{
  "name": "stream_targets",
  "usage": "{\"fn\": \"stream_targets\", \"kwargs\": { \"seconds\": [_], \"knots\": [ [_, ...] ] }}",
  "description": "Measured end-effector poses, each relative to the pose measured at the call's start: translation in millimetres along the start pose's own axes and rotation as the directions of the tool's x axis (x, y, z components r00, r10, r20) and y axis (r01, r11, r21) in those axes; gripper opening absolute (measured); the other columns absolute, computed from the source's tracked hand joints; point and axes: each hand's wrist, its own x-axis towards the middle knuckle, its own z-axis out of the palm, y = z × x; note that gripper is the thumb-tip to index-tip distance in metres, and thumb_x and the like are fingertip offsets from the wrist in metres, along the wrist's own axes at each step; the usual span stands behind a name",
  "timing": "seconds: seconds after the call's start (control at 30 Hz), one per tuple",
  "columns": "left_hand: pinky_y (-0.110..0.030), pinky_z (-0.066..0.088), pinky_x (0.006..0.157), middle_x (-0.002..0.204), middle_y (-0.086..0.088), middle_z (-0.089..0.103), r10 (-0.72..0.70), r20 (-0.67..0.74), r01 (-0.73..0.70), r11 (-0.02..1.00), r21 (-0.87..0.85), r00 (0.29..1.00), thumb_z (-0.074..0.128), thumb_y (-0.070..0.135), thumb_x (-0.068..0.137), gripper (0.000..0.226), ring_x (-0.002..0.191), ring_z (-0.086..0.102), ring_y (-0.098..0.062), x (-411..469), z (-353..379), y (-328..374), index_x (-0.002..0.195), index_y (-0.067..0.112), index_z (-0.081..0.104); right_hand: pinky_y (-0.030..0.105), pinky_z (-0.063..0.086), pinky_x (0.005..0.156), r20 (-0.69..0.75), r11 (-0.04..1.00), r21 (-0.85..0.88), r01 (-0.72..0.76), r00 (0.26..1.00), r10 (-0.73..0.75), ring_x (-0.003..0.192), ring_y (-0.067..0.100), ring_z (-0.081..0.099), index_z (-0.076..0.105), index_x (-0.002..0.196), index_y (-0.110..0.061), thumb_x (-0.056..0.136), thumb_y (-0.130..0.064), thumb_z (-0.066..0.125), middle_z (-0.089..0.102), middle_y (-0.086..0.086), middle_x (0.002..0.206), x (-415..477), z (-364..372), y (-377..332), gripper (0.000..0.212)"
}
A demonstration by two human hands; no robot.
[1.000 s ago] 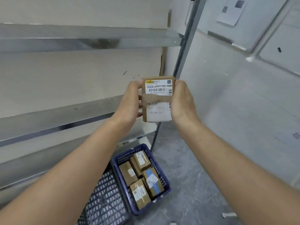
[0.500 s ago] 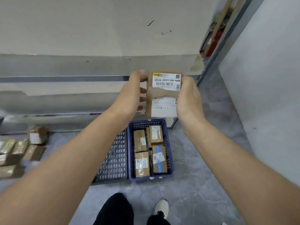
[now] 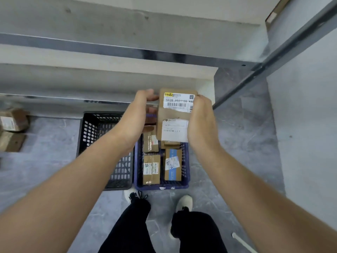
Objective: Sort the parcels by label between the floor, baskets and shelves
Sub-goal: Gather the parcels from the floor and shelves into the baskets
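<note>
A brown cardboard parcel (image 3: pixel 174 114) with two white labels is held upright between both hands, label side facing me. My left hand (image 3: pixel 140 115) grips its left edge, fingers curled behind it. My right hand (image 3: pixel 200 121) grips its right edge. The parcel hangs above a blue basket (image 3: pixel 187 161) on the floor that holds several brown parcels (image 3: pixel 151 168). A black basket (image 3: pixel 94 136) stands directly left of the blue one; its visible part holds nothing.
Metal shelves (image 3: pixel 109 50) run across the back, with a grey upright post (image 3: pixel 255 77) at the right. Brown parcels (image 3: pixel 12 123) lie on the grey floor at the far left. My feet (image 3: pixel 184 201) stand just in front of the baskets. A white wall (image 3: pixel 306 106) is on the right.
My view has tipped down from the shelves to the floor and baskets. The parcel stays between both hands and now hangs over the blue basket.
</note>
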Motion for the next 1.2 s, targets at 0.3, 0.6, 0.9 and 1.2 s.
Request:
{"fn": "stream_targets", "kwargs": {
  "seconds": [0.3,0.6,0.9,1.2],
  "knots": [
    [-0.048,0.052,0.1,0.115,-0.015,0.07,-0.122,-0.156,0.116,0.992,-0.051,0.98,0.029,0.05,0.104,0.046,0.109,0.068,-0.032,76.8,14.7,-85.6,0.11,0.026,0.069,0.022,0.058,0.086,0.246,0.988,-0.024,-0.152,0.957,0.153,0.097,0.008,0.065,0.056,0.125,-0.022,0.111,-0.053,0.037,0.061,-0.012,0.108,87.9,48.7,94.9,0.039],
    [-0.026,0.054,0.065,0.081,0.014,0.077,-0.211,-0.279,0.198,0.977,-0.073,0.937,0.027,0.046,0.106,0.045,0.078,0.072,-0.009,151.0,23.7,-196.1,0.098,0.033,0.069,0.065,0.058,0.101,0.434,0.969,-0.132,-0.208,0.867,0.245,0.103,0.031,0.074,0.07,0.105,-0.023,0.084,-0.067,0.038,0.078,0.003,0.103,147.9,100.8,192.0,0.059],
    [-0.032,0.053,0.079,0.085,0.013,0.077,-0.232,-0.198,0.234,0.972,-0.014,0.952,0.029,0.055,0.101,0.047,0.075,0.072,-0.001,235.2,-10.5,-299.2,0.1,0.036,0.072,0.061,0.052,0.109,0.421,0.935,-0.094,-0.341,0.838,0.348,0.119,0.035,0.067,0.069,0.113,-0.024,0.084,-0.068,0.042,0.073,0.013,0.125,172.6,184.7,277.7,0.059],
    [-0.047,0.049,0.099,0.126,-0.001,0.069,-0.327,-0.188,0.338,0.941,0.028,0.926,0.039,0.079,0.062,0.08,0.11,0.068,-0.023,303.3,-37.5,-384.8,0.126,0.037,0.064,0.031,0.058,0.083,0.441,0.915,-0.026,-0.402,0.817,0.371,0.088,0.012,0.069,0.069,0.099,-0.027,0.11,-0.038,0.045,0.076,0.004,0.105,209.7,238.6,354.6,0.029]
  ]
}}
